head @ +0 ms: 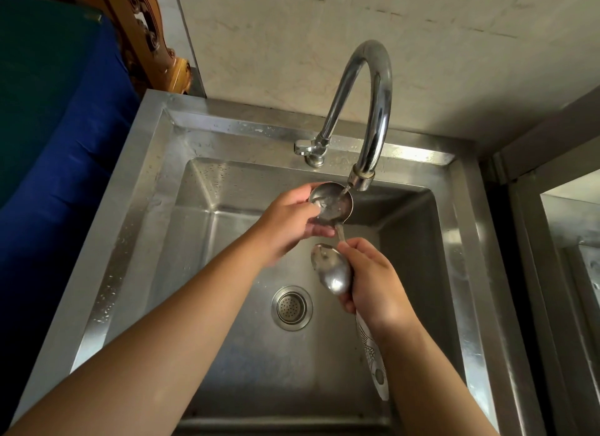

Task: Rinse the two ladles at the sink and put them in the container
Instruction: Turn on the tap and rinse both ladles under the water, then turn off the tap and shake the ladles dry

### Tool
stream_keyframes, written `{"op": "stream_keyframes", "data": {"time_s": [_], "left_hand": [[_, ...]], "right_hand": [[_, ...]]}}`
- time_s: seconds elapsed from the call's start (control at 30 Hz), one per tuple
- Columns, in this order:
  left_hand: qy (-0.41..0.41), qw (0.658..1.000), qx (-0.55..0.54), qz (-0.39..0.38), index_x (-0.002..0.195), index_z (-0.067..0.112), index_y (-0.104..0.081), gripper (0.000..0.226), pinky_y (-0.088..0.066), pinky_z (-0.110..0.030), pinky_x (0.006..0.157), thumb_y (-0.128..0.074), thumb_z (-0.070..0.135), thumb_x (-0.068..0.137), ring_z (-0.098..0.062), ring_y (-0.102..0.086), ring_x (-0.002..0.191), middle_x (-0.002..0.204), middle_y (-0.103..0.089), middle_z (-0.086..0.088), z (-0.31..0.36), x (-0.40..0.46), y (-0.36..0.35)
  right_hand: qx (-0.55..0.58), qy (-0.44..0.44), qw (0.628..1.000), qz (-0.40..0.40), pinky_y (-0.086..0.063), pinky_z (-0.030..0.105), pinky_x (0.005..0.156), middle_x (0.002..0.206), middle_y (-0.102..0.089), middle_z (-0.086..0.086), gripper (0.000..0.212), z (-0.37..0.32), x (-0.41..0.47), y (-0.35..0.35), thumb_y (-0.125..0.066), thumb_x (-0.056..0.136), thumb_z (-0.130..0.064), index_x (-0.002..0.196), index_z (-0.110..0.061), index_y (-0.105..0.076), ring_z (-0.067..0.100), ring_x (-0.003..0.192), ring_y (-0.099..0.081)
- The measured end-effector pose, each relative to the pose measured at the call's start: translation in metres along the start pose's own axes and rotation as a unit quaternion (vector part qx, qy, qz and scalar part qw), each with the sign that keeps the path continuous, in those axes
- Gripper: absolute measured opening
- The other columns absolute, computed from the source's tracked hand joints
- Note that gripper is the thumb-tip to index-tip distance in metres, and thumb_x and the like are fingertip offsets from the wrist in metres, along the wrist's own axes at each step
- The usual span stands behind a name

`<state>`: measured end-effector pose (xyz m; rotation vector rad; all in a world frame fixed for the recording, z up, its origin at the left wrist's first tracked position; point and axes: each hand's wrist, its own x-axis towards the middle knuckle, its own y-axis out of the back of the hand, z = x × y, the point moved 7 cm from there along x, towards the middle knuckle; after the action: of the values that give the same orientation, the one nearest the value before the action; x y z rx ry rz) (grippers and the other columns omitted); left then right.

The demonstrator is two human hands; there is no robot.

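A round steel ladle (336, 205) sits right under the tap spout (361, 179), with a thin stream of water running into its bowl. My left hand (285, 228) grips that bowl, thumb pressed inside it. My right hand (373, 283) holds both handles together: the round ladle's thin stem and a second, oval ladle (332, 273) whose bowl lies beside my fingers. The oval ladle's patterned handle (373, 361) sticks out below my wrist. No container is in view.
Both hands are over the steel sink basin (227, 247), with the drain strainer (291, 307) below them. The curved tap (373, 88) and its lever (303, 147) stand at the back rim. A steel frame (552, 241) borders the right; blue cloth (65, 143) lies left.
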<state>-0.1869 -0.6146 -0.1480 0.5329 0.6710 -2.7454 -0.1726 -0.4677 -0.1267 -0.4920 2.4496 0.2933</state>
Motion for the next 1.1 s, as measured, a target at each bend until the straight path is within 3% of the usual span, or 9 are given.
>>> {"op": "stream_keyframes", "data": {"time_s": [0.17, 0.27, 0.4, 0.47, 0.57, 0.63, 0.77, 1.0, 1.1], "left_hand": [[0.023, 0.995, -0.092, -0.033, 0.133, -0.007, -0.055, 0.055, -0.061, -0.029, 0.075, -0.027, -0.019, 0.087, -0.03, -0.069, 0.086, 0.115, -0.066, -0.027, -0.009, -0.007, 0.004], [0.02, 0.996, -0.087, 0.005, 0.137, -0.006, -0.052, 0.054, -0.061, -0.03, 0.075, -0.027, -0.016, 0.09, -0.035, -0.07, 0.087, 0.125, -0.065, -0.028, -0.011, -0.008, 0.014], [-0.017, 0.988, 0.096, 0.115, 0.141, 0.007, -0.052, 0.045, -0.058, -0.028, 0.071, -0.041, -0.005, 0.099, -0.024, -0.068, 0.093, 0.134, -0.063, -0.016, -0.002, -0.005, 0.036], [-0.088, 0.935, 0.31, 0.151, 0.147, 0.022, -0.045, 0.056, -0.054, -0.024, 0.076, -0.045, 0.0, 0.095, -0.013, -0.06, 0.107, 0.142, -0.053, -0.003, 0.018, -0.003, 0.038], [-0.176, 0.841, 0.499, 0.114, 0.158, 0.021, -0.021, 0.077, -0.028, -0.036, 0.119, -0.054, 0.004, 0.09, -0.017, -0.025, 0.149, 0.165, -0.021, 0.0, 0.04, 0.009, 0.022], [-0.16, 0.799, 0.574, 0.082, 0.161, 0.021, -0.007, 0.09, -0.014, -0.04, 0.12, -0.06, 0.008, 0.09, -0.021, -0.005, 0.155, 0.17, -0.001, 0.003, 0.043, 0.021, 0.018], [-0.147, 0.723, 0.672, 0.055, 0.161, 0.013, -0.008, 0.088, -0.024, -0.043, 0.122, -0.061, 0.017, 0.091, -0.022, -0.008, 0.154, 0.17, -0.001, 0.001, 0.04, 0.032, 0.017], [-0.134, 0.7, 0.7, 0.048, 0.161, 0.013, -0.012, 0.088, -0.028, -0.039, 0.12, -0.061, 0.02, 0.088, -0.025, -0.018, 0.153, 0.171, -0.001, 0.0, 0.018, 0.023, 0.021], [-0.172, 0.733, 0.653, 0.083, 0.159, 0.009, -0.017, 0.082, -0.023, -0.041, 0.122, -0.061, 0.021, 0.092, -0.026, -0.013, 0.154, 0.17, -0.003, -0.008, 0.014, 0.009, 0.009]], "right_hand": [[0.025, 0.011, 1.0, -0.006, -0.029, 0.02, 0.035, 0.049, -0.049, -0.003, 0.027, 0.003, -0.002, 0.0, -0.051, 0.102, -0.025, 0.079, -0.017, -0.063, 0.009, 0.034, -0.038], [0.02, 0.013, 1.0, -0.011, -0.033, 0.023, 0.036, 0.054, -0.052, -0.005, 0.031, 0.005, -0.003, 0.001, -0.049, 0.103, -0.029, 0.077, -0.022, -0.064, 0.008, 0.038, -0.041], [0.003, 0.02, 1.0, 0.002, -0.034, 0.021, 0.035, 0.052, -0.052, -0.007, 0.032, 0.006, -0.005, 0.005, -0.049, 0.103, -0.03, 0.074, -0.025, -0.061, 0.008, 0.037, -0.041], [-0.015, 0.033, 0.999, 0.008, -0.034, 0.02, 0.035, 0.051, -0.051, -0.009, 0.03, 0.007, -0.007, 0.006, -0.049, 0.103, -0.03, 0.075, -0.025, -0.061, 0.008, 0.038, -0.041], [-0.029, 0.044, 0.998, 0.016, -0.034, 0.02, 0.036, 0.053, -0.051, -0.009, 0.027, 0.007, -0.012, 0.005, -0.05, 0.102, -0.03, 0.079, -0.021, -0.061, 0.008, 0.04, -0.042], [-0.046, 0.053, 0.997, 0.024, -0.036, 0.021, 0.04, 0.053, -0.051, -0.011, 0.026, 0.006, -0.016, 0.007, -0.05, 0.101, -0.031, 0.08, -0.021, -0.06, 0.007, 0.043, -0.043], [-0.078, 0.078, 0.993, 0.036, -0.037, 0.025, 0.052, 0.057, -0.051, -0.012, 0.026, 0.001, -0.023, 0.011, -0.049, 0.103, -0.031, 0.082, -0.02, -0.06, 0.008, 0.053, -0.045], [-0.07, 0.099, 0.991, 0.051, -0.039, 0.025, 0.053, 0.055, -0.054, -0.014, 0.026, -0.001, -0.034, 0.018, -0.049, 0.102, -0.032, 0.082, -0.022, -0.061, 0.006, 0.053, -0.047], [-0.033, 0.089, 0.994, 0.047, -0.037, 0.026, 0.051, 0.057, -0.053, -0.012, 0.028, 0.004, -0.038, 0.016, -0.049, 0.102, -0.032, 0.079, -0.023, -0.061, 0.01, 0.052, -0.045]]}}
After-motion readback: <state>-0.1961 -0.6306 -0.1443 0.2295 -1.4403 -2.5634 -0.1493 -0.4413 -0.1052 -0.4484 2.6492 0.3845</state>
